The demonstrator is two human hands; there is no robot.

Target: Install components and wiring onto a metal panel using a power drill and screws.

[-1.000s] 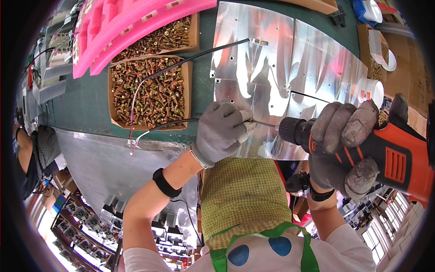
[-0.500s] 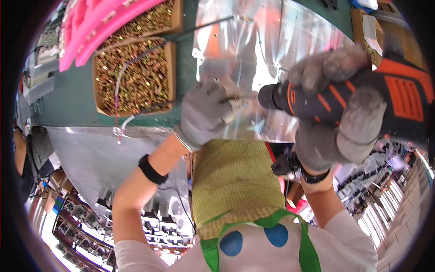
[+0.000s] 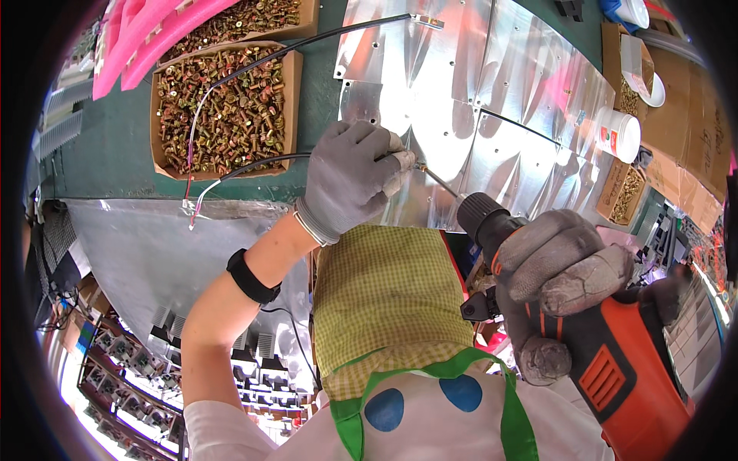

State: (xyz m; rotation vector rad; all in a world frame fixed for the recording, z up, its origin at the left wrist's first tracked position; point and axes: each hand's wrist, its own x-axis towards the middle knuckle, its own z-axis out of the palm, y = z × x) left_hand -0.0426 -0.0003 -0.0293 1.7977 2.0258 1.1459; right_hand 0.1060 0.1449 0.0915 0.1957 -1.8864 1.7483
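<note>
My left hand [image 3: 350, 180], in a grey glove, is closed in a pinch over the near edge of the shiny metal plates [image 3: 438, 69]. A black cable [image 3: 257, 162] with white wire ends runs to it, its far end hidden by the glove. At the fingertips shows a small brass-coloured screw [image 3: 420, 165]. The long thin bit [image 3: 443, 184] of an orange and black power screwdriver [image 3: 615, 361] reaches to this screw. My right hand [image 3: 557, 265], gloved too, is wrapped around the tool's body. A second black cable [image 3: 330, 34] ends in a small metal block [image 3: 427, 21] on the plates.
An open cardboard box of brass-coloured screws [image 3: 223, 111] sits left, another behind it beside pink foam [image 3: 142, 38]. Right of the plates are a white tub [image 3: 618, 135], a small box of screws [image 3: 626, 194] and a large carton [image 3: 684, 131]. Clear plastic sheeting [image 3: 177, 261] hangs at the near-left edge.
The power screwdriver has swung round, its body now lower and nearer me, and its bit points up-left to the screw at my left fingertips. My left hand stays nearly in place, still pinching.
</note>
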